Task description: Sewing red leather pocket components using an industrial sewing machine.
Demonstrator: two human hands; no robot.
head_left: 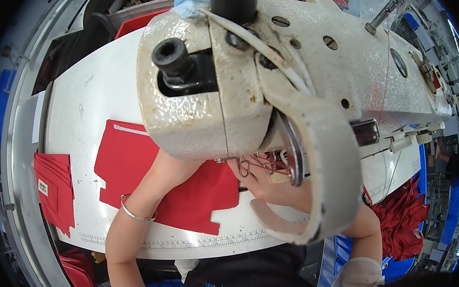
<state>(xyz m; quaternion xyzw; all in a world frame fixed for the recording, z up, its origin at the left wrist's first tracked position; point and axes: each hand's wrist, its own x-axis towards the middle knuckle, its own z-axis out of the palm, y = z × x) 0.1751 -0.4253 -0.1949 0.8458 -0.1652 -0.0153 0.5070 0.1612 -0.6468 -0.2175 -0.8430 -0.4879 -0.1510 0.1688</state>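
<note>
Feeding the red fabric [190, 192] under the sewing machine [268, 81], your right hand [268, 186] presses it flat, left hand hidden; guide it steadily next.

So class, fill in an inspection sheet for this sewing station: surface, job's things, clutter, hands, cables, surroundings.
Surface: white sewing table, ruler scale along its front edge.
Job's things: red fabric piece flat under the sewing machine head.
Clutter: stack of red pieces at the left edge.
Hands: left hand hidden behind the machine, bangle on its wrist; right hand partly visible by the needle area.
Cables: white cord over the machine.
Surroundings: red fabric heap, blue bins.
</note>
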